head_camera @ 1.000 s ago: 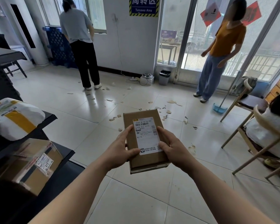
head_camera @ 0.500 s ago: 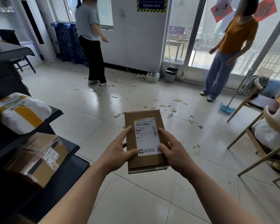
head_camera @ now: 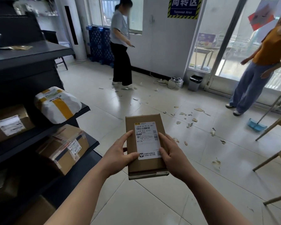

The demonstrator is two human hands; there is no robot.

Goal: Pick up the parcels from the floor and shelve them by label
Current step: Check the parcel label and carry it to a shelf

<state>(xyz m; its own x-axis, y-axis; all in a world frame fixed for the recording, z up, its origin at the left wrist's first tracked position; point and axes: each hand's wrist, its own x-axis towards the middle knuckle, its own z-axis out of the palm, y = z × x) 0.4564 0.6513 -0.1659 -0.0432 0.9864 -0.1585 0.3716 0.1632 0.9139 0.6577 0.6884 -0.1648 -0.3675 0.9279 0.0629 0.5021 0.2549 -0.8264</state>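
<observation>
I hold a flat brown cardboard parcel [head_camera: 144, 127] in front of me, label side up; its white label reads N178. My left hand [head_camera: 120, 153] grips its left edge with the thumb on top. My right hand [head_camera: 172, 155] grips the right edge, thumb lying on the label. To my left stands a dark shelf unit [head_camera: 39, 54]. On it lie a white bag parcel with yellow tape [head_camera: 57, 104], a brown box with a white label [head_camera: 10, 122] and a taped cardboard box [head_camera: 63, 148] one level lower.
Torn cardboard scraps [head_camera: 186, 117] litter the tiled floor. A person in grey [head_camera: 120, 46] stands by the window and another in orange [head_camera: 258, 62] stands by the glass door. A blue broom [head_camera: 256, 124] and wooden chair legs [head_camera: 272, 153] are at the right.
The view has turned left, bringing the shelf unit and its parcels closer and further into frame. Both hands still hold the parcel the same way. The person in grey has turned round.
</observation>
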